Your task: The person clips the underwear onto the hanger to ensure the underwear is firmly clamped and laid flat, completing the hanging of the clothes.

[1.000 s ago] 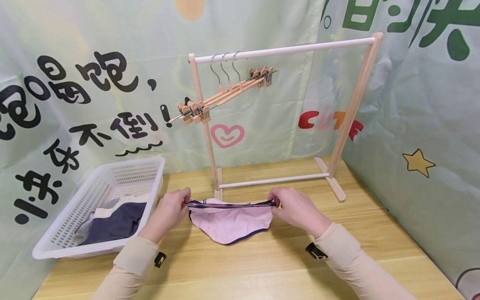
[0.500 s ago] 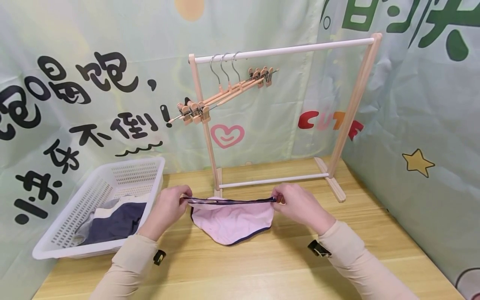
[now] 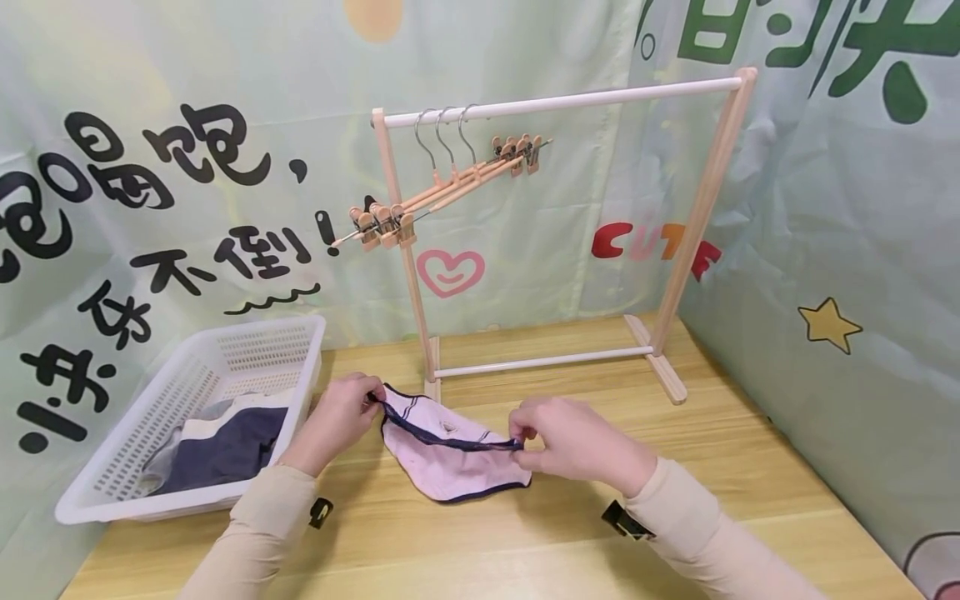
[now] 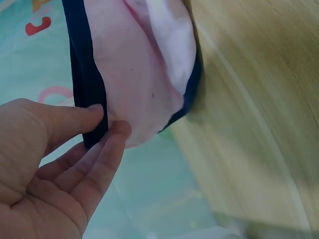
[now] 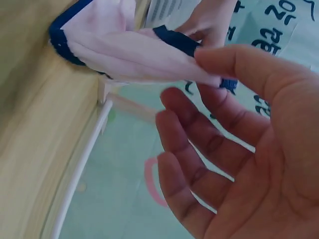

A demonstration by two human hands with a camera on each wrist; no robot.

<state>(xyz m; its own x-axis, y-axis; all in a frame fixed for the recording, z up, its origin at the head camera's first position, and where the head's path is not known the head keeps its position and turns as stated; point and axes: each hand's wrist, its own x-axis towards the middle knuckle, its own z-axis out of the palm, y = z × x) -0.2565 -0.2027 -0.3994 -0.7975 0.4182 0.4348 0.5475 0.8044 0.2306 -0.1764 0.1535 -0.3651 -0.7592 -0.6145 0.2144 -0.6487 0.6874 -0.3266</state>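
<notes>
A pair of pink underpants [image 3: 450,471] with navy trim is stretched between both hands, close over the wooden table. My left hand [image 3: 341,421] pinches one end of the navy waistband between thumb and fingers; the left wrist view shows the thumb [image 4: 89,118] pressing on the band. At the other end, my right hand [image 3: 577,437] pinches the waistband with thumb and index finger. Its other fingers [image 5: 174,134] are loosely curled and off the fabric in the right wrist view. The waistband sags between the hands and slopes down toward the right.
Left of the hands stands a white perforated basket [image 3: 315,367] with dark and light folded clothes [image 3: 225,450] inside. Behind is a wooden rack [image 3: 697,217] with a white top bar, where three clip hangers [image 3: 457,183] hang at the left. Printed cloth forms the backdrop.
My right hand has moved left and nearer me with its end of the waistband, which was taut and level and now slants and sags. The left hand keeps its pinch almost in place.
</notes>
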